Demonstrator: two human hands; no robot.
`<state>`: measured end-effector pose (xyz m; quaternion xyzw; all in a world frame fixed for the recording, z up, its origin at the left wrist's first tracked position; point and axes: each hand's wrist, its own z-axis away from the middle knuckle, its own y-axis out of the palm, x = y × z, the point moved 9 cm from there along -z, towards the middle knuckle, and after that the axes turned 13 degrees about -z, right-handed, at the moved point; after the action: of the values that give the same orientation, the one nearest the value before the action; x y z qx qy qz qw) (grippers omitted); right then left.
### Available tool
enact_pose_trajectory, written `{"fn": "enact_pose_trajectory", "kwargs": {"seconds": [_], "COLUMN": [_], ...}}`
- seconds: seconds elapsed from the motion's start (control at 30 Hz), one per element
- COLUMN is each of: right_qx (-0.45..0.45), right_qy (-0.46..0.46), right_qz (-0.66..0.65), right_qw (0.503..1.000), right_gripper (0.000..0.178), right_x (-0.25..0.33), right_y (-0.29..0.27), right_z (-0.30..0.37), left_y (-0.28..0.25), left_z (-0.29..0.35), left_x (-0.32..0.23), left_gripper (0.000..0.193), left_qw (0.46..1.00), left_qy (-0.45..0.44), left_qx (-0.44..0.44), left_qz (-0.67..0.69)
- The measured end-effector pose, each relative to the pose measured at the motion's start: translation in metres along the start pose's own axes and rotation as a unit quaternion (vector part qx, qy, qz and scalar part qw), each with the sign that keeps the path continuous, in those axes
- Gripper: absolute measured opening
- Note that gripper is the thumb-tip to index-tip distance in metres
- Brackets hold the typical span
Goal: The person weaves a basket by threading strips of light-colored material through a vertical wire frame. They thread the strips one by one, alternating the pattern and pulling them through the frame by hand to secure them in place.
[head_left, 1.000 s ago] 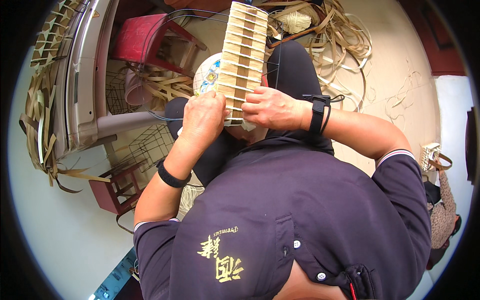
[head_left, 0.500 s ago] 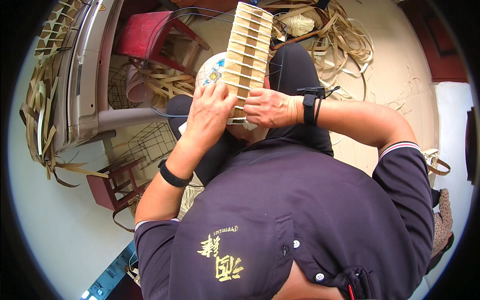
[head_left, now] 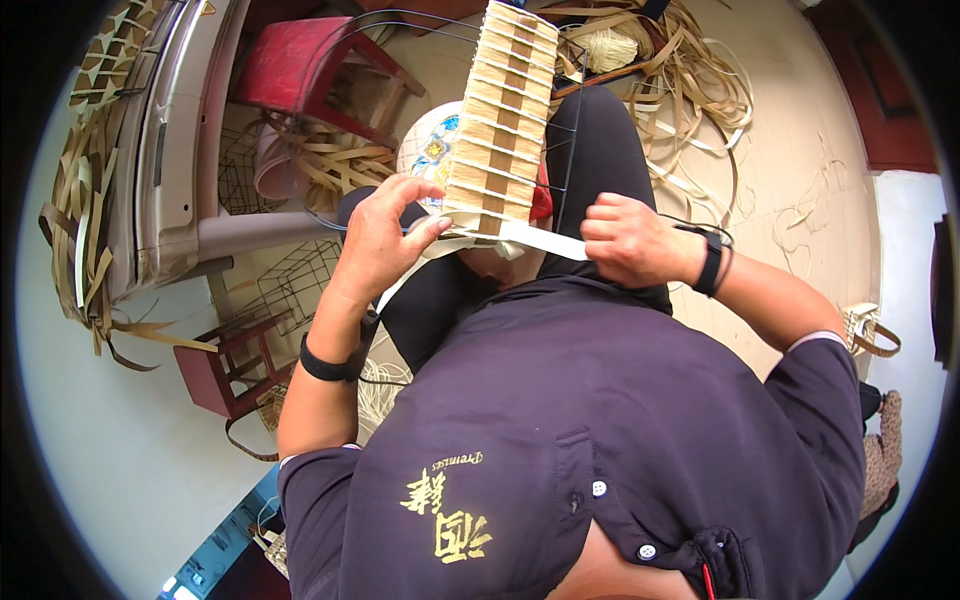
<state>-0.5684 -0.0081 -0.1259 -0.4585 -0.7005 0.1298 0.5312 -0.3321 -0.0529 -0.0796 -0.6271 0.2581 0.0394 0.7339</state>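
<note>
A straw-coloured woven panel [head_left: 508,100] with a brown middle stripe and white cross bands runs away from me over my knees. It is on a thin black wire frame [head_left: 574,125]. At the panel's near left corner, my left hand [head_left: 385,230] has its thumb and fingers closed on the edge. To the right of the near end, my closed right hand [head_left: 632,242] grips a flat white strip [head_left: 545,241], stretched taut from the panel's near edge. Another pale length of strip hangs below my left hand.
A red stool [head_left: 290,65] stands at far left, with loose tan strips [head_left: 345,165] beneath it. More coiled strips [head_left: 690,80] and a ball of cord [head_left: 607,50] lie at far right. At left are a wire basket frame [head_left: 300,275] and a small dark-red stool [head_left: 235,370].
My right hand has moved right from the panel, drawing the white strip out straight. My left hand has shifted slightly left and down to the corner.
</note>
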Motion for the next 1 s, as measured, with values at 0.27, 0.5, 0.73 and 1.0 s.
{"fn": "enact_pose_trajectory", "kwargs": {"seconds": [0.27,0.5,0.73,1.0], "right_qx": [0.108,0.182,0.003,-0.08], "right_qy": [0.149,0.239,0.301,0.462], "right_qz": [0.012,0.075,-0.048,-0.449], "right_qw": [0.983,0.951,0.952,0.761], "right_gripper": [0.013,0.009,0.014,0.049], "right_x": [0.009,-0.029,-0.022,-0.036], "right_y": [-0.017,-0.007,-0.013,0.078], "right_z": [0.055,0.095,0.036,0.016], "left_y": [0.026,0.041,0.065,0.062], "left_z": [0.012,0.026,0.073,0.059], "left_x": [-0.001,0.022,0.047,0.039], "left_gripper": [0.029,0.012,0.017,0.01], "left_qw": [0.995,0.977,0.971,0.972], "left_qy": [0.054,-0.109,-0.175,-0.179], "left_qx": [0.011,-0.036,0.092,0.028], "left_qz": [0.079,0.178,0.137,0.149]}}
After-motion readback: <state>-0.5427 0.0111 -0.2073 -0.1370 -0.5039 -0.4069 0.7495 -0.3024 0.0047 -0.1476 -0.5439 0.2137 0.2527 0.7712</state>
